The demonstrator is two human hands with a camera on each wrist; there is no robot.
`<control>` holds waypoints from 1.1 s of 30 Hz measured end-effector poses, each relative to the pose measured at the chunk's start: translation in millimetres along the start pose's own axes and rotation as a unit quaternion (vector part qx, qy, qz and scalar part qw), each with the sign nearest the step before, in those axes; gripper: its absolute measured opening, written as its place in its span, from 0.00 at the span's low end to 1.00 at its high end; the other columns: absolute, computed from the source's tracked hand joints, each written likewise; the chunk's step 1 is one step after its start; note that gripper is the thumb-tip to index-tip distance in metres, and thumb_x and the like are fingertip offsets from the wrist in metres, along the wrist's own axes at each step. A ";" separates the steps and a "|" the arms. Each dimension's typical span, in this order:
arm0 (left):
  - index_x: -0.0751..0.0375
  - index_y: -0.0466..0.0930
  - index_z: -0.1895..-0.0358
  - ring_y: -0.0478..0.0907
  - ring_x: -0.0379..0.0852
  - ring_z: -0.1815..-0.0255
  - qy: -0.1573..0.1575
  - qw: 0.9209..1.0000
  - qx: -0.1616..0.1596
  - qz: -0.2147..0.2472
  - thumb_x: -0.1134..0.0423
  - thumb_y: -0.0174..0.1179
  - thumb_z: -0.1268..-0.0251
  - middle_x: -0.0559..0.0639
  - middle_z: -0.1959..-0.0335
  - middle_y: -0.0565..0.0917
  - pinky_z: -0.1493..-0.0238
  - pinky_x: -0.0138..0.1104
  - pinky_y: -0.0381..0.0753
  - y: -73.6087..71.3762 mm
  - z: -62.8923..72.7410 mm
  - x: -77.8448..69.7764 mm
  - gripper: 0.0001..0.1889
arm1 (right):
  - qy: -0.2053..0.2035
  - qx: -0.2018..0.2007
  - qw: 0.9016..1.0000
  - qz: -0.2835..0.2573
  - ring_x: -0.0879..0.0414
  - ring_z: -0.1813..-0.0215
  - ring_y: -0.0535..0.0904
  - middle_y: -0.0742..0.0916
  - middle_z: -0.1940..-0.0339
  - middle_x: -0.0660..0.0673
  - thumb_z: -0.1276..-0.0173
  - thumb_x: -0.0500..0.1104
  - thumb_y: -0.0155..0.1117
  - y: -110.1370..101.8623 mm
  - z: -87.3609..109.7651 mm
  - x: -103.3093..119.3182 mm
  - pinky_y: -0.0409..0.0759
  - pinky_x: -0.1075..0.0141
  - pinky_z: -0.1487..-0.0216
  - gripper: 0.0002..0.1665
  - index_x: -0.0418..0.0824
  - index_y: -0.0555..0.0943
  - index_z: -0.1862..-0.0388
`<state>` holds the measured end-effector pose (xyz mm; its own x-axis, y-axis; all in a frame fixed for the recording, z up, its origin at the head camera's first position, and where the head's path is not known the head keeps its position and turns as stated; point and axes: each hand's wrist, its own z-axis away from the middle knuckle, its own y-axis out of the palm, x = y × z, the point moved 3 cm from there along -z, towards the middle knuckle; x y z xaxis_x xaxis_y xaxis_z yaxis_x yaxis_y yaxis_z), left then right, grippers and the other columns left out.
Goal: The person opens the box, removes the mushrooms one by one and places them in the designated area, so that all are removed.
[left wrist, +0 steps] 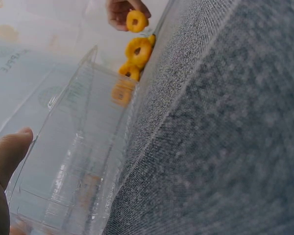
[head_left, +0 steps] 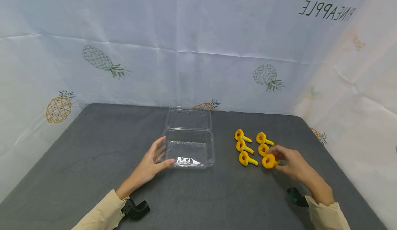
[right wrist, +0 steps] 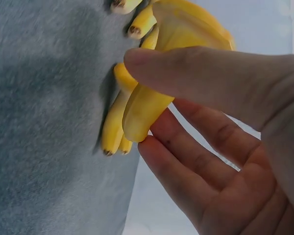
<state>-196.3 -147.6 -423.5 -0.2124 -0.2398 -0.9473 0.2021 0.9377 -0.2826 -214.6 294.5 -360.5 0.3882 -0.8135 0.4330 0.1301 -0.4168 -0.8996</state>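
Observation:
A clear plastic clamshell container (head_left: 188,130) stands on the dark table with its lid flipped back, its tray facing up. My left hand (head_left: 152,162) holds its near left corner, thumb at the front rim and fingers along the left side. In the left wrist view the thumb (left wrist: 10,152) lies against the rim. My right hand (head_left: 291,162) pinches a yellow mushroom (head_left: 268,161) by its stem between thumb and fingers. The round cap, with a dark hollow in its middle, faces left. Close behind the held mushroom, another yellow mushroom (head_left: 263,149) is partly hidden by the hand.
Several more yellow mushrooms (head_left: 244,158) lie in a column right of the container, stems pointing right. One mushroom (head_left: 262,138) lies at the far end of the right column. Behind the table hangs a white cloth (head_left: 198,78) printed with pineapples.

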 end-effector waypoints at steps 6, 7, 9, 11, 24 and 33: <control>0.64 0.42 0.21 0.49 0.69 0.21 0.003 1.000 0.002 -0.002 0.61 0.65 0.33 0.66 0.19 0.46 0.24 0.60 0.57 0.0 -0.5 0.5 0.47 | 0.003 0.015 1.000 -0.002 0.45 0.54 0.85 0.86 0.51 0.38 0.47 0.28 0.75 2.6 0.0 -8.9 0.87 0.53 0.55 0.23 0.39 0.80 0.52; 0.64 0.42 0.21 0.49 0.69 0.21 0.003 1.000 0.003 -0.003 0.61 0.65 0.33 0.66 0.19 0.46 0.24 0.60 0.57 0.0 -0.5 0.6 0.47 | 0.004 0.017 1.000 -0.002 0.44 0.54 0.85 0.86 0.51 0.38 0.47 0.28 0.75 3.2 -0.2 -10.1 0.87 0.53 0.55 0.23 0.39 0.80 0.52; 0.64 0.42 0.21 0.49 0.69 0.21 0.001 1.000 0.003 -0.003 0.61 0.65 0.33 0.66 0.19 0.46 0.23 0.59 0.58 0.0 -0.6 0.3 0.47 | 0.007 0.020 1.000 -0.004 0.44 0.54 0.85 0.86 0.51 0.38 0.46 0.28 0.74 4.2 -0.5 -12.2 0.87 0.53 0.55 0.23 0.38 0.80 0.52; 0.63 0.42 0.21 0.50 0.68 0.21 -0.001 1.000 0.002 -0.003 0.61 0.66 0.34 0.65 0.19 0.46 0.23 0.58 0.58 -0.3 -0.8 0.4 0.47 | 0.016 0.021 1.000 -0.006 0.44 0.55 0.85 0.86 0.52 0.38 0.46 0.28 0.74 5.2 -0.5 -13.4 0.87 0.54 0.55 0.23 0.38 0.79 0.52; 0.62 0.41 0.20 0.49 0.68 0.20 -0.007 1.000 0.005 -0.003 0.60 0.66 0.33 0.65 0.19 0.45 0.23 0.59 0.58 -0.9 -0.8 0.9 0.48 | 0.022 0.014 0.999 -0.020 0.46 0.57 0.84 0.86 0.56 0.41 0.45 0.32 0.76 10.8 -0.8 -22.7 0.87 0.57 0.58 0.22 0.36 0.78 0.53; 0.62 0.41 0.20 0.49 0.68 0.20 -0.007 1.000 0.004 -0.002 0.60 0.66 0.34 0.65 0.19 0.45 0.23 0.59 0.58 -0.5 -0.5 1.5 0.48 | 0.031 0.011 0.999 -0.020 0.46 0.56 0.85 0.86 0.56 0.40 0.45 0.33 0.76 11.1 -1.7 -25.5 0.87 0.55 0.58 0.22 0.35 0.78 0.52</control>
<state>-197.2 -148.3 -424.7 -0.1992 -0.2479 -0.9481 0.2096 0.9343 -0.2883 -224.6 309.9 -381.4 0.3256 -0.8200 0.4707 0.1641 -0.4413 -0.8823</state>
